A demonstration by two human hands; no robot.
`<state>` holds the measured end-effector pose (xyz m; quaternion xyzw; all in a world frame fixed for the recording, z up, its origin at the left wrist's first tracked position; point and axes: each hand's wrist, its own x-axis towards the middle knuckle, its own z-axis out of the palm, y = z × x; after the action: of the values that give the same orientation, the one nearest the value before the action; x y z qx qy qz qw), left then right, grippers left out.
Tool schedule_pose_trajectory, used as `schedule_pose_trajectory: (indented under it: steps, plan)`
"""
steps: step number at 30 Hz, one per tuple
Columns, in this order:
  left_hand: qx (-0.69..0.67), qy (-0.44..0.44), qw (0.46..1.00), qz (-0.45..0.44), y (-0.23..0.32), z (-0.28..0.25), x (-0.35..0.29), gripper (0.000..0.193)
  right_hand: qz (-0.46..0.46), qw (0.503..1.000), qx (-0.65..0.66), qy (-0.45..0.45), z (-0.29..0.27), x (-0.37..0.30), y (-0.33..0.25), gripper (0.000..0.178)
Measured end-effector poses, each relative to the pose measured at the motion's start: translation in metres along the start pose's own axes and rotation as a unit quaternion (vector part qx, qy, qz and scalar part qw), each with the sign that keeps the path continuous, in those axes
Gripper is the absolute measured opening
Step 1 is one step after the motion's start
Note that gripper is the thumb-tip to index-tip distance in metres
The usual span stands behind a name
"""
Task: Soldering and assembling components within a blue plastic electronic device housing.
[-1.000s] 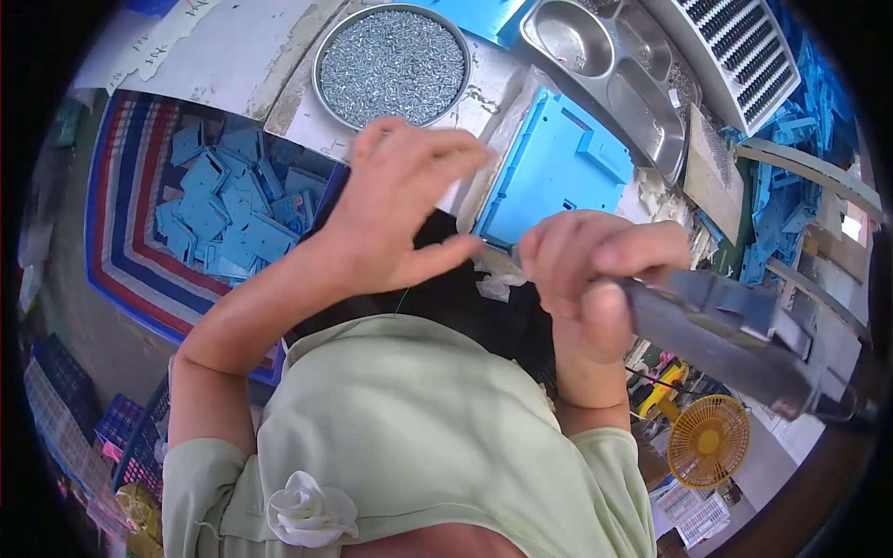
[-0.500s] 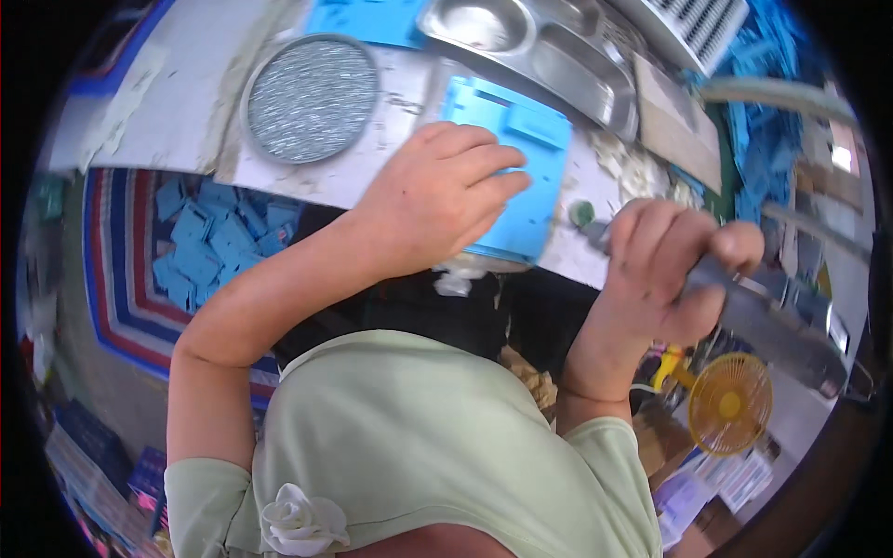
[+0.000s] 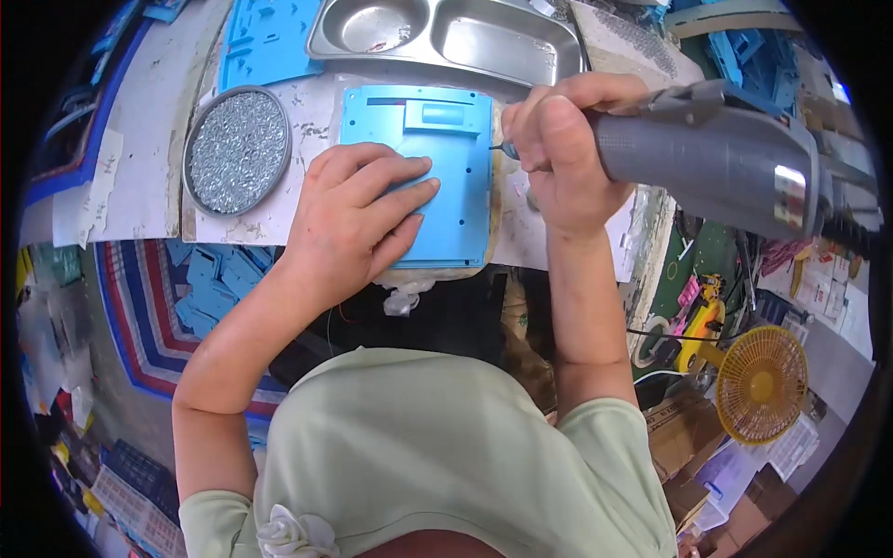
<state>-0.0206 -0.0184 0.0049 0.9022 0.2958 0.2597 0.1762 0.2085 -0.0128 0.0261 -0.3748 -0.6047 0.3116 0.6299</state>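
A blue plastic case [image 3: 446, 200] lies flat on a pad at the near edge of the table, with small dark holes along its sides. My left hand [image 3: 358, 209] rests on its left part, fingers stretched out and pressing down. My right hand [image 3: 577, 144] is wrapped round a grey electric screwdriver [image 3: 702, 158], held nearly level. The tool's thin bit points left and its tip is at the case's right edge; I cannot tell whether it touches. Left of the case stands a round dish [image 3: 238, 151] full of small silvery screws.
Behind the case lies a metal compartment tray [image 3: 507, 42], with another blue plastic part [image 3: 270, 42] beside it. A striped bag [image 3: 139, 307] of blue parts stands below the table at left. At right are a yellow fan [image 3: 761, 384] and a cardboard box [image 3: 684, 432].
My right hand has brought the screwdriver up and left to the edge of the case. The left hand stays on the case. The whole view has shifted.
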Motion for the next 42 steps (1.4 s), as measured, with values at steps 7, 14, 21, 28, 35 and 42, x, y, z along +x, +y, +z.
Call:
schedule_pose_trajectory:
  steps: [7, 14, 21, 28, 35, 42]
  plan:
    - [-0.005, 0.000, 1.000, 0.004, 0.000, 0.003, -0.002, 0.041, 0.066, 0.994, 0.083, -0.019, -0.008, -0.038, -0.031, 0.015]
    - [0.086, 0.081, 0.993, 0.010, -0.042, 0.010, 0.046, 0.041, 0.045, 0.995, 0.087, 0.018, 0.002, -0.019, -0.051, 0.019]
    - [-0.041, 0.303, 0.950, -0.056, -0.062, -0.071, -0.060, 0.043, -0.005, 0.990, 0.138, 0.020, -0.034, 0.007, -0.087, 0.027]
    - [-0.332, 0.593, 0.288, -0.674, -0.102, 0.073, -0.458, 0.046, 0.071, 0.980, 0.184, 0.023, 0.009, 0.019, -0.056, 0.023]
    - [-0.102, 0.585, 0.648, -0.477, -0.172, -0.062, -0.270, 0.045, 0.076, 0.983, 0.167, 0.014, 0.014, 0.033, -0.054, 0.027]
    - [-0.427, 0.347, 0.684, -0.479, -0.283, -0.139, 0.064, 0.046, 0.097, 0.979, 0.178, 0.005, 0.019, 0.044, -0.058, 0.041]
